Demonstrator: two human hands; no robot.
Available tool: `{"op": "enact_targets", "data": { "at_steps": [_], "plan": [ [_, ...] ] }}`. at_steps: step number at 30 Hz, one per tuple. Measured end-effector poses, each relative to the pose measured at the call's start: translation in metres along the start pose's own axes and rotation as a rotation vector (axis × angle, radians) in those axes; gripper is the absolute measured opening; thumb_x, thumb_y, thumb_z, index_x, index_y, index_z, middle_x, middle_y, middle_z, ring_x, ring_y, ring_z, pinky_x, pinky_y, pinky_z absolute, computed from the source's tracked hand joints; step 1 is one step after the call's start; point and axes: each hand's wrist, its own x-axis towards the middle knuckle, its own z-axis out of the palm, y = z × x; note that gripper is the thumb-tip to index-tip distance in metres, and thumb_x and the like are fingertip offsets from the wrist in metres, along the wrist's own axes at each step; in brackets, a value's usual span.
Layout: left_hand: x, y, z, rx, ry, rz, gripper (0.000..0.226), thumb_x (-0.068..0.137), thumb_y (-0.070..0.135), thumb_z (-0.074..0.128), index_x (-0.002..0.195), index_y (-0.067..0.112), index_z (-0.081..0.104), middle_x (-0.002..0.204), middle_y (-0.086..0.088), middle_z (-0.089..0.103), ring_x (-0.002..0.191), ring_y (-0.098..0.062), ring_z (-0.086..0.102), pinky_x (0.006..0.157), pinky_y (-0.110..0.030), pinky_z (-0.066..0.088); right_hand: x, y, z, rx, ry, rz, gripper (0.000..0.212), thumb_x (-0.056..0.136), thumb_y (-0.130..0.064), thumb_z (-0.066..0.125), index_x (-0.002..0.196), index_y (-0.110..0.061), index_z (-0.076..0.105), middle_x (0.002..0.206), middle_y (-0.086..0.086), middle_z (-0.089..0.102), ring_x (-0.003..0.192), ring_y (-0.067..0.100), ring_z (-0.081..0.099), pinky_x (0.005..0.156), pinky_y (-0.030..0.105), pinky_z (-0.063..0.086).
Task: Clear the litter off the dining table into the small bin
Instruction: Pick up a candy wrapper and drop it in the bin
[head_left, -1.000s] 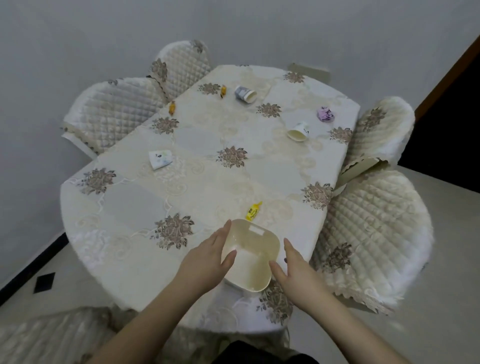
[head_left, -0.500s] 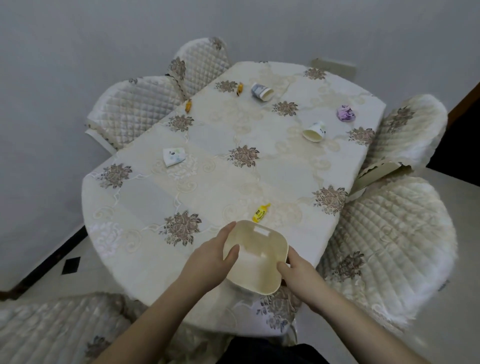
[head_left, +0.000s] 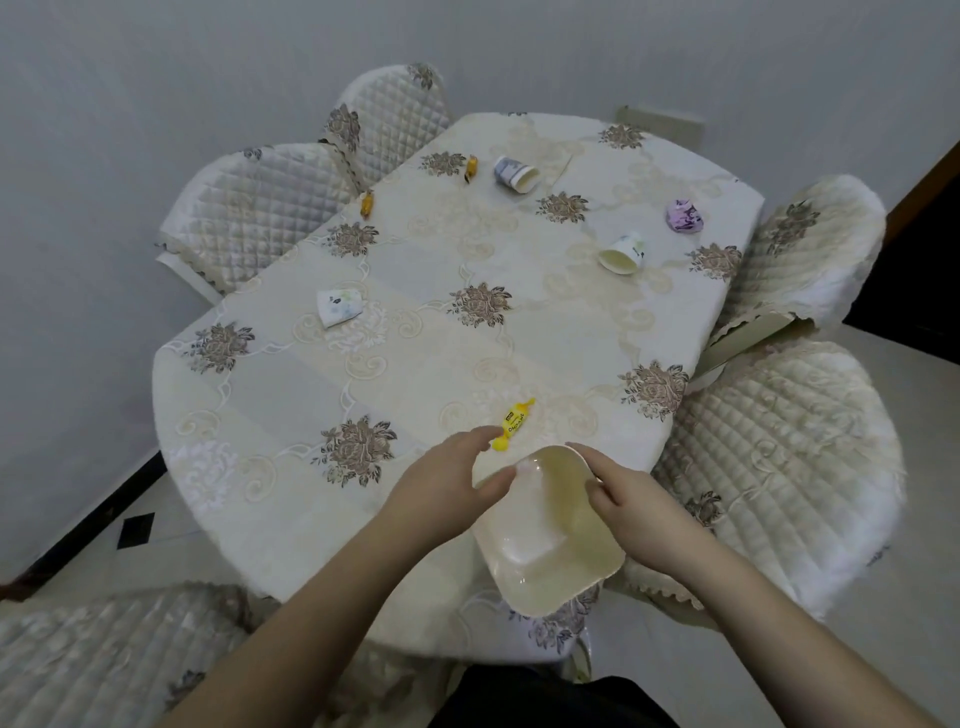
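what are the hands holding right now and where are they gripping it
The right hand grips the small bin by its right rim. The left hand holds nothing; its fingers reach toward the yellow candy wrapper.

The small bin (head_left: 550, 525) is smooth cream plastic with a soft sheen. The tablecloth (head_left: 291, 384) looks like embroidered fabric, matt, with raised floral stitching. The chair covers (head_left: 789, 447) are quilted cloth, fuzzy at the edges. The yellow wrapper (head_left: 514, 422) is glossy, the tipped cups (head_left: 621, 253) papery

Soft, even indoor light, faint shadows, no glare, wide-angle bending at edges, slight blur throughout
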Motion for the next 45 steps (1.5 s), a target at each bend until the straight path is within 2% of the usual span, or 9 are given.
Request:
{"op": "enact_targets", "data": {
  "at_steps": [7, 14, 20, 23, 26, 29, 32, 38, 45],
  "plan": [
    [0.002, 0.006, 0.003, -0.207, -0.158, -0.056, 0.04, 0.09, 0.043, 0.064, 0.13, 0.036, 0.059, 0.107, 0.014, 0.067, 0.09, -0.003, 0.067, 0.079, -0.026, 0.056, 0.006, -0.012, -0.012, 0.007, 0.028, -0.061, 0.036, 0.101, -0.023, 0.039, 0.122, -0.05, 0.052, 0.11, -0.011, 0.069, 0.101, 0.007, 0.061, 0.088, 0.028, 0.049],
    [-0.001, 0.001, -0.007, -0.243, -0.135, -0.121, 0.036, 0.093, 0.041, 0.059, 0.129, 0.04, 0.058, 0.094, 0.018, 0.065, 0.071, 0.009, 0.061, 0.059, -0.014, 0.041, 0.024, -0.028, -0.015, 0.005, -0.028, -0.11, 0.032, 0.101, -0.029, 0.041, 0.119, -0.051, 0.054, 0.11, -0.017, 0.068, 0.105, 0.003, 0.06, 0.092, 0.032, 0.049],
    [-0.013, -0.015, -0.015, -0.281, -0.062, -0.211, 0.036, 0.095, 0.037, 0.057, 0.13, 0.036, 0.062, 0.1, 0.013, 0.07, 0.084, 0.001, 0.066, 0.068, -0.017, 0.046, 0.046, -0.04, -0.013, 0.031, -0.219, -0.196, 0.025, 0.098, -0.042, 0.044, 0.117, -0.056, 0.054, 0.109, -0.036, 0.062, 0.102, -0.015, 0.056, 0.086, 0.018, 0.044],
    [-0.022, -0.027, -0.019, -0.298, -0.014, -0.274, 0.032, 0.095, 0.035, 0.056, 0.126, 0.037, 0.065, 0.1, 0.013, 0.072, 0.087, 0.001, 0.068, 0.071, -0.016, 0.048, 0.066, -0.038, -0.017, 0.217, -0.341, -0.164, 0.026, 0.097, -0.045, 0.048, 0.119, -0.043, 0.061, 0.118, -0.023, 0.065, 0.11, -0.002, 0.06, 0.096, 0.025, 0.046],
    [-0.032, -0.04, -0.021, -0.362, 0.058, -0.337, 0.029, 0.095, 0.03, 0.056, 0.121, 0.034, 0.068, 0.099, 0.01, 0.075, 0.087, -0.003, 0.07, 0.079, -0.029, 0.057, 0.093, -0.027, -0.017, 0.315, -0.255, -0.088, 0.024, 0.1, -0.032, 0.047, 0.116, -0.03, 0.065, 0.112, -0.008, 0.07, 0.101, 0.01, 0.067, 0.093, 0.035, 0.052],
    [-0.042, -0.05, -0.019, -0.449, 0.164, -0.41, 0.025, 0.094, 0.028, 0.057, 0.113, 0.036, 0.071, 0.092, 0.01, 0.076, 0.079, -0.004, 0.071, 0.076, -0.036, 0.06, 0.123, -0.012, -0.004, 0.128, -0.147, -0.077, 0.021, 0.099, -0.027, 0.049, 0.112, -0.033, 0.064, 0.11, -0.008, 0.07, 0.097, 0.01, 0.067, 0.085, 0.029, 0.05],
    [-0.05, -0.059, -0.015, -0.541, 0.27, -0.491, 0.026, 0.093, 0.026, 0.058, 0.113, 0.036, 0.072, 0.092, 0.003, 0.077, 0.083, -0.016, 0.073, 0.079, -0.046, 0.061, 0.151, 0.003, 0.017, -0.068, -0.122, -0.104, 0.031, 0.098, -0.022, 0.049, 0.128, -0.026, 0.057, 0.124, -0.001, 0.064, 0.107, 0.014, 0.06, 0.088, 0.024, 0.04],
    [-0.063, -0.064, -0.01, -0.652, 0.462, -0.618, 0.028, 0.097, 0.023, 0.058, 0.121, 0.03, 0.069, 0.095, 0.006, 0.078, 0.084, -0.017, 0.075, 0.078, -0.05, 0.062, 0.193, 0.018, 0.054, -0.576, -0.226, -0.209, 0.057, 0.097, -0.016, 0.043, 0.15, -0.026, 0.024, 0.159, 0.004, 0.022, 0.145, 0.023, 0.02, 0.114, 0.043, 0.022],
    [-0.075, -0.067, -0.016, -0.625, 0.538, -0.657, 0.022, 0.094, 0.023, 0.06, 0.109, 0.038, 0.067, 0.091, 0.004, 0.075, 0.085, -0.019, 0.073, 0.078, -0.05, 0.062, 0.195, 0.041, 0.068, -0.793, -0.071, -0.298, 0.041, 0.091, -0.031, 0.048, 0.133, -0.027, 0.047, 0.133, 0.005, 0.047, 0.123, 0.028, 0.044, 0.099, 0.04, 0.03]
  ]
}}
